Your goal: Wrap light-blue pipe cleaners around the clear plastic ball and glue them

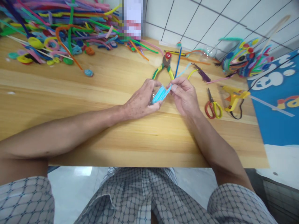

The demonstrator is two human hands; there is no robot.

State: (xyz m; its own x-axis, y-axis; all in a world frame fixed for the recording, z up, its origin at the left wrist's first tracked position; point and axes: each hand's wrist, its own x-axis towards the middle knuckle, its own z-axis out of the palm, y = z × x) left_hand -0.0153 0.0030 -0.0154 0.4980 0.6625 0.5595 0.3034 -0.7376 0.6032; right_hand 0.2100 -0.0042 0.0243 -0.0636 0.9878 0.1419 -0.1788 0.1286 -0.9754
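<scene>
Between the thumb and fingers of my left hand sits a small piece covered in rows of light blue pipe cleaner. A shiny, clear edge shows at its left side; the rest of its core is hidden. My right hand pinches a loose light blue strand at the right end of this piece, and the strand's free tip points up and right. Just beyond my hands lie pliers with green and yellow handles. A dark blue pipe cleaner lies beside them.
Heaped pipe cleaners and coils fill the back left. Scissors and a yellow glue gun lie to the right. Behind them stands a colourful pipe-cleaner fish, near a clear ball. A tiled wall bounds the wooden table.
</scene>
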